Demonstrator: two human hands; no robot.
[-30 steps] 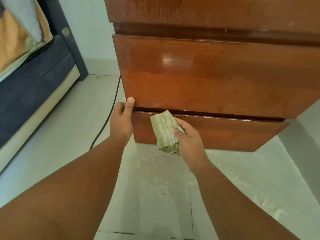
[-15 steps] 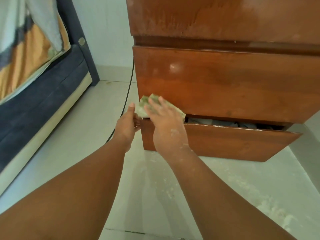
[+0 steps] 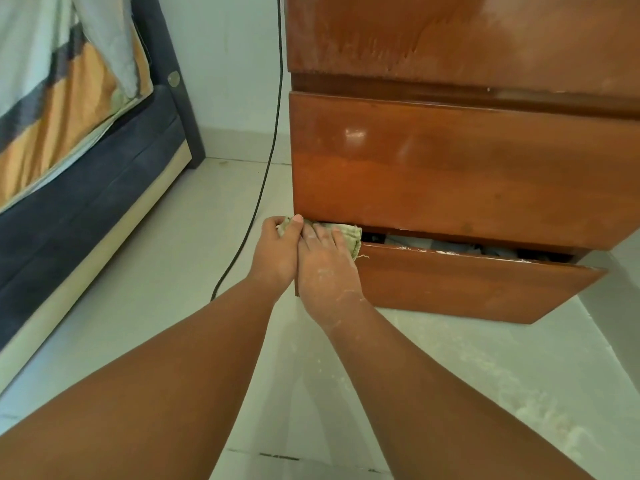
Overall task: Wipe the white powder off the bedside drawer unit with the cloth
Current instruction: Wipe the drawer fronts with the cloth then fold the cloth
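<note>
**Hands and cloth at the drawer's left corner**

Both hands meet at the near-left corner of the bottom drawer (image 3: 467, 285), which stands ajar. The right hand (image 3: 325, 261) lies flat, fingers spread, pressing the cloth (image 3: 349, 237) onto the drawer's top edge; the left hand (image 3: 277, 251) pinches the cloth's left end. That edge runs rightward and away from the hands, white powder (image 3: 540, 258) streaked along it, so the right hand seems better placed to sweep. Behind rises the drawer unit (image 3: 467, 174).
</note>
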